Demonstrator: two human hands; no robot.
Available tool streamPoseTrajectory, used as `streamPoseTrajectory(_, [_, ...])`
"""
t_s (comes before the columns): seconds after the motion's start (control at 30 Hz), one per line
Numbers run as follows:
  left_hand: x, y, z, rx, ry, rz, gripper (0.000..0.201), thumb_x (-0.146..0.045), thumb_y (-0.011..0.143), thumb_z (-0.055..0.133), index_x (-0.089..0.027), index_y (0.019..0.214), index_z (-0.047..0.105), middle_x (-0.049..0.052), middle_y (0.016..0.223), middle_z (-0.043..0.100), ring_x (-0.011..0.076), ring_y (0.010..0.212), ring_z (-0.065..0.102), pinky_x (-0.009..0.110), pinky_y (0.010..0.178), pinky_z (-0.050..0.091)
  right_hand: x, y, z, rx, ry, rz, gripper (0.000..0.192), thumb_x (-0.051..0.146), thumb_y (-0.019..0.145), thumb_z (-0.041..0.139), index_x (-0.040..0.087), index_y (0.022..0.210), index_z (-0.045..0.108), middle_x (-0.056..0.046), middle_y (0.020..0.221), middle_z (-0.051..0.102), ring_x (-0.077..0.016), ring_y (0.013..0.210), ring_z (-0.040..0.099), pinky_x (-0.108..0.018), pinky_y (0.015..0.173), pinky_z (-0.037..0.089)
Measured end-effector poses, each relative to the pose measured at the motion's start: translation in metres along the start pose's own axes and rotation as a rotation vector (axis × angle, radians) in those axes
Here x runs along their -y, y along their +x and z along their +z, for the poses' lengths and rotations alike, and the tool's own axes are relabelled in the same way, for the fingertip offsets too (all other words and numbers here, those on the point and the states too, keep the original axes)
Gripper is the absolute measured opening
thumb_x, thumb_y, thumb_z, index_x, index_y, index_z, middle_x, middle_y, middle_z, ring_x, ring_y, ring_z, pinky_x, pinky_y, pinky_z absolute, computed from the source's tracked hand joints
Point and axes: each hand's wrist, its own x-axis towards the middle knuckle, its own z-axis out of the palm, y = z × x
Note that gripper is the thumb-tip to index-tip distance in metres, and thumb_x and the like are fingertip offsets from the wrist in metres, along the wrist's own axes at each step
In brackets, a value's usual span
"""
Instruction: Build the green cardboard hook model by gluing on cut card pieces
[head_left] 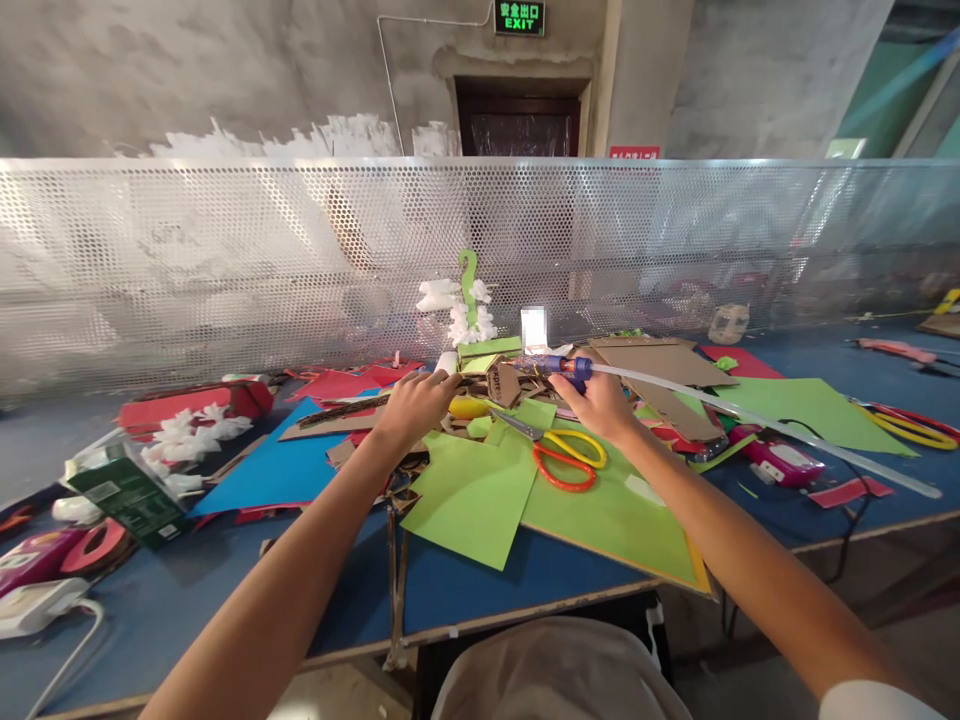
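My right hand [600, 400] is wrapped round a blue hot glue gun [576, 368], its nozzle pointing left. A long translucent glue stick [750, 415] runs out of the gun's back end. Across from the nozzle, my left hand [417, 402] has its fingers curled at the scrap pile, by a small white roll [448, 362]; whatever is under its fingertips is hidden. Between the hands lie cut cardboard pieces [504, 384] and green paper scraps. Nearer to me, scissors [564, 462] with yellow and orange handles rest on green paper sheets [472, 500].
Behind the pile stands a green curved stem [468, 280] with white ruffled flowers. Blue paper [262, 460] and a green box [127, 492] are at left. At right are cardboard [660, 362], a purple device [780, 462] and more scissors [911, 425]. A perforated metal screen [262, 250] borders the table's back.
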Motion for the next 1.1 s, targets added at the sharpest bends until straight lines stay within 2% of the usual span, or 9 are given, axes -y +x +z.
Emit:
streamPoseTrajectory(0.33, [0.007, -0.002, 0.008, -0.021, -0.014, -0.042, 0.031, -0.031, 0.106, 0.045, -0.023, 0.114, 0.074, 0.011, 0.096, 0.076, 0.0260, 0.086, 0.074, 0.036, 0.075, 0.051, -0.003, 0.000, -0.003, 0.037, -0.071, 0.028, 0.045, 0.063, 0.101, 0.050, 0.022, 0.091, 0.066, -0.005, 0.074, 0.068, -0.0240, 0.072, 0.062, -0.033, 0.066, 0.042])
streamPoseTrajectory(0.67, [0.005, -0.002, 0.005, -0.034, -0.044, -0.047, 0.032, -0.032, 0.106, 0.045, -0.023, 0.112, 0.074, 0.011, 0.096, 0.076, 0.0257, 0.086, 0.074, 0.036, 0.078, 0.052, -0.008, -0.003, -0.002, 0.083, 0.059, 0.024, 0.035, 0.058, 0.100, 0.053, 0.025, 0.095, 0.058, -0.004, 0.085, 0.067, -0.0240, 0.082, 0.063, -0.034, 0.076, 0.046])
streamPoseTrajectory(0.97, [0.005, -0.002, 0.005, -0.013, -0.016, -0.030, 0.031, -0.032, 0.107, 0.044, -0.023, 0.114, 0.074, 0.011, 0.099, 0.077, 0.0264, 0.090, 0.075, 0.036, 0.079, 0.052, -0.001, -0.003, -0.004, 0.022, -0.024, 0.040, 0.040, 0.062, 0.100, 0.051, 0.025, 0.087, 0.056, -0.002, 0.069, 0.060, -0.0226, 0.068, 0.057, -0.033, 0.064, 0.039])
streamPoseTrajectory(1.1, [0.007, -0.002, 0.008, -0.018, -0.031, -0.028, 0.033, -0.032, 0.107, 0.043, -0.023, 0.116, 0.073, 0.013, 0.100, 0.076, 0.0280, 0.091, 0.075, 0.037, 0.077, 0.052, 0.000, -0.002, -0.005, 0.061, -0.066, 0.040, 0.045, 0.065, 0.100, 0.049, 0.024, 0.084, 0.059, -0.003, 0.067, 0.061, -0.0226, 0.065, 0.058, -0.032, 0.063, 0.038])
